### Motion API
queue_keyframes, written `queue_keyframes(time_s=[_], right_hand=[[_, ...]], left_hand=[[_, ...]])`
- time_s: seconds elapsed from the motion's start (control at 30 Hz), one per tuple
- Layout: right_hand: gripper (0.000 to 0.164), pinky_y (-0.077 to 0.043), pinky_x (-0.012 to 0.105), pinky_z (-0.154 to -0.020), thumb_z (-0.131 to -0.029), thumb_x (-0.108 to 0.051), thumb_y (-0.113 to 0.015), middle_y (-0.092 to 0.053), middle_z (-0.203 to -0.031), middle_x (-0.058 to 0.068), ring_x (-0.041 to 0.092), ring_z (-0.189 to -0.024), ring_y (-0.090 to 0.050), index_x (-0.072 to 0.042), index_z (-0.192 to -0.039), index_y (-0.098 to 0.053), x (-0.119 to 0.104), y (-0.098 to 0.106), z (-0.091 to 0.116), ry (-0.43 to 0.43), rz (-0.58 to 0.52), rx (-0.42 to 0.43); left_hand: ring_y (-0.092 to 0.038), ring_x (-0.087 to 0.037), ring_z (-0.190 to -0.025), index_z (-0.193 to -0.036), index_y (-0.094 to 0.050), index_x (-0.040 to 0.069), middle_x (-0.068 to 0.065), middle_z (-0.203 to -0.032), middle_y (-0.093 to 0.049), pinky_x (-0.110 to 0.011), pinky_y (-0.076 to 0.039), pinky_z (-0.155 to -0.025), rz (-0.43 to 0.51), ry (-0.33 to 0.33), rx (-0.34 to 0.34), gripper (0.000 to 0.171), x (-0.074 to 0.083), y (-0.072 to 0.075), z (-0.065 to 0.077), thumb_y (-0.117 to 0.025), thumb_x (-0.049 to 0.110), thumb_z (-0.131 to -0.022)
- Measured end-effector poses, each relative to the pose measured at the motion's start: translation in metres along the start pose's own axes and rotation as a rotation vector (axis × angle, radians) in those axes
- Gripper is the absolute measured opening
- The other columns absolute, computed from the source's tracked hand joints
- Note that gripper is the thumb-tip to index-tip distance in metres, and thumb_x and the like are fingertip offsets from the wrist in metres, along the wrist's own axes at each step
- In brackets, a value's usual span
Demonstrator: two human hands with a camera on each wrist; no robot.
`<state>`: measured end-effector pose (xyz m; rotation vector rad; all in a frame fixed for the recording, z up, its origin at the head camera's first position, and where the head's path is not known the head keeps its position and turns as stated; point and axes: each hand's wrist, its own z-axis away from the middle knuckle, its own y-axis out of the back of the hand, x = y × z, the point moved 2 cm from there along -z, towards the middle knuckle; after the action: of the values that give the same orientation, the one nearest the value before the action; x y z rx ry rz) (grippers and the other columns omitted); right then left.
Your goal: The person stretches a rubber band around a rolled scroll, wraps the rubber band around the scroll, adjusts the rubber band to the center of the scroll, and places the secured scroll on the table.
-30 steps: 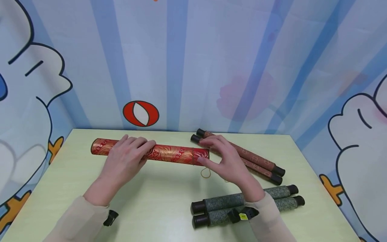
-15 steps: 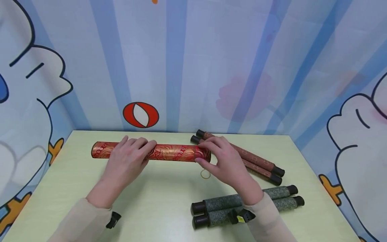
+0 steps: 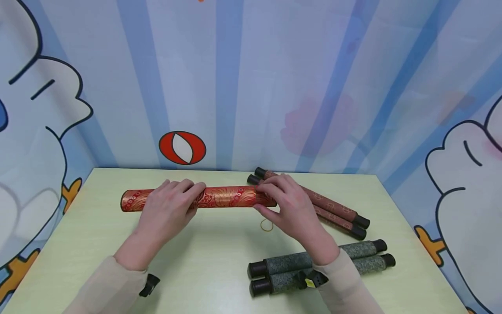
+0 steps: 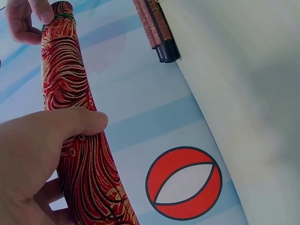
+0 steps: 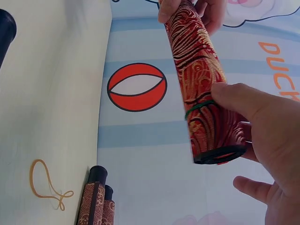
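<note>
A red and gold patterned tube (image 3: pixel 227 197) is held level above the table in the head view. My left hand (image 3: pixel 168 213) grips it left of its middle, thumb across the near side, as the left wrist view also shows. At the tube's right end, my right hand (image 3: pixel 290 209) pinches it between thumb and fingers. A green band (image 5: pixel 199 108) circles the tube near that end in the right wrist view, close to my right thumb. The end face shows a dark ring with red inside.
Two brown patterned scrolls (image 3: pixel 333 205) with black ends lie at the back right, partly behind my right hand. Two grey-green scrolls (image 3: pixel 288 264) lie in front of them, under my right forearm. A thin tan rubber band (image 3: pixel 266 225) lies on the table (image 3: pixel 211 270).
The tube has levelled out: its left end has come down and its right end has risen slightly, shifting a little right. My right fingers have moved further over its right end.
</note>
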<state>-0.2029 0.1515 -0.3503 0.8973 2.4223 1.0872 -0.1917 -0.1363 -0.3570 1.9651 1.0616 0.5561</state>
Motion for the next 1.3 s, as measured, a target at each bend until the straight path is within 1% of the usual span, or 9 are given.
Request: queue_keyframes(time_s=[0.13, 0.27, 0.37, 0.6, 0.73, 0.87, 1.0, 1.13, 1.3], right_hand=[[0.032, -0.058, 0.04, -0.079, -0.086, -0.022, -0.093, -0.069, -0.113, 0.009, 0.028, -0.1, -0.064, -0.008, -0.11, -0.078, 0.001, 0.0, 0.0, 0.03, -0.011, 0.028], [0.03, -0.059, 0.04, -0.079, -0.083, -0.016, -0.094, -0.07, -0.112, 0.009, 0.029, -0.101, -0.065, -0.007, -0.108, -0.079, 0.002, 0.0, 0.0, 0.051, -0.028, 0.059], [0.028, -0.06, 0.04, -0.079, -0.083, -0.014, -0.094, -0.07, -0.111, 0.009, 0.029, -0.101, -0.065, -0.008, -0.108, -0.08, 0.003, 0.0, 0.001, 0.06, -0.04, 0.071], [0.022, -0.06, 0.042, -0.08, -0.085, -0.009, -0.091, -0.07, -0.108, 0.009, 0.029, -0.101, -0.066, -0.007, -0.104, -0.08, 0.001, 0.0, 0.001, 0.074, -0.059, 0.087], [0.02, -0.06, 0.047, -0.096, -0.087, -0.009, -0.09, -0.071, -0.107, 0.01, 0.031, -0.101, -0.066, -0.006, -0.103, -0.079, 0.001, 0.001, 0.0, 0.053, -0.039, 0.09], [0.019, -0.051, 0.058, -0.112, -0.086, -0.009, -0.091, -0.072, -0.106, 0.011, 0.034, -0.102, -0.067, -0.007, -0.1, -0.078, 0.004, 0.003, -0.003, 0.04, -0.001, 0.109], [0.017, -0.051, 0.06, -0.112, -0.084, -0.004, -0.091, -0.072, -0.103, 0.01, 0.034, -0.102, -0.067, -0.006, -0.096, -0.079, 0.005, 0.004, -0.006, 0.052, -0.004, 0.118], [0.018, -0.05, 0.06, -0.112, -0.081, 0.002, -0.091, -0.071, -0.098, 0.01, 0.034, -0.1, -0.067, -0.005, -0.092, -0.078, 0.004, 0.003, -0.007, 0.057, -0.025, 0.127], [0.019, -0.049, 0.059, -0.114, -0.083, 0.006, -0.087, -0.069, -0.093, 0.01, 0.031, -0.092, -0.068, -0.004, -0.088, -0.072, 0.004, 0.0, -0.008, 0.042, -0.007, 0.125]], left_hand=[[-0.074, -0.031, -0.082, -0.116, -0.071, 0.012, -0.01, -0.099, -0.074, -0.054, -0.064, -0.078, 0.011, 0.009, -0.005, 0.039, 0.002, 0.001, -0.001, -0.087, 0.0, -0.082], [-0.071, -0.029, -0.077, -0.115, -0.071, 0.012, -0.009, -0.097, -0.074, -0.047, -0.062, -0.068, 0.021, 0.019, -0.004, 0.037, 0.003, 0.0, -0.002, -0.085, 0.0, -0.083], [-0.07, -0.029, -0.076, -0.114, -0.071, 0.012, -0.009, -0.096, -0.074, -0.045, -0.06, -0.065, 0.023, 0.023, -0.001, 0.036, 0.004, 0.0, -0.002, -0.085, 0.0, -0.084], [-0.07, -0.03, -0.075, -0.114, -0.072, 0.011, -0.01, -0.096, -0.074, -0.046, -0.061, -0.066, 0.018, 0.015, 0.014, 0.035, 0.006, -0.001, -0.003, -0.086, 0.0, -0.084], [-0.069, -0.03, -0.072, -0.112, -0.071, 0.011, -0.01, -0.094, -0.074, -0.045, -0.06, -0.063, 0.018, 0.015, 0.039, 0.034, 0.007, -0.001, -0.004, -0.086, 0.0, -0.084], [-0.069, -0.03, -0.071, -0.113, -0.07, 0.011, -0.01, -0.095, -0.073, -0.049, -0.062, -0.066, 0.026, 0.027, 0.058, 0.035, 0.011, -0.001, -0.005, -0.088, 0.001, -0.084], [-0.071, -0.031, -0.073, -0.114, -0.07, 0.01, -0.011, -0.096, -0.073, -0.059, -0.064, -0.074, 0.021, 0.043, 0.065, 0.036, 0.013, -0.002, -0.005, -0.088, 0.001, -0.084], [-0.074, -0.033, -0.078, -0.114, -0.07, 0.01, -0.012, -0.097, -0.074, -0.067, -0.062, -0.083, 0.014, 0.055, 0.063, 0.036, 0.016, -0.002, -0.007, -0.088, 0.002, -0.084], [-0.075, -0.035, -0.081, -0.117, -0.071, 0.01, -0.014, -0.1, -0.075, -0.069, -0.06, -0.087, 0.003, 0.075, 0.045, 0.04, 0.019, -0.003, -0.009, -0.09, 0.003, -0.082]])
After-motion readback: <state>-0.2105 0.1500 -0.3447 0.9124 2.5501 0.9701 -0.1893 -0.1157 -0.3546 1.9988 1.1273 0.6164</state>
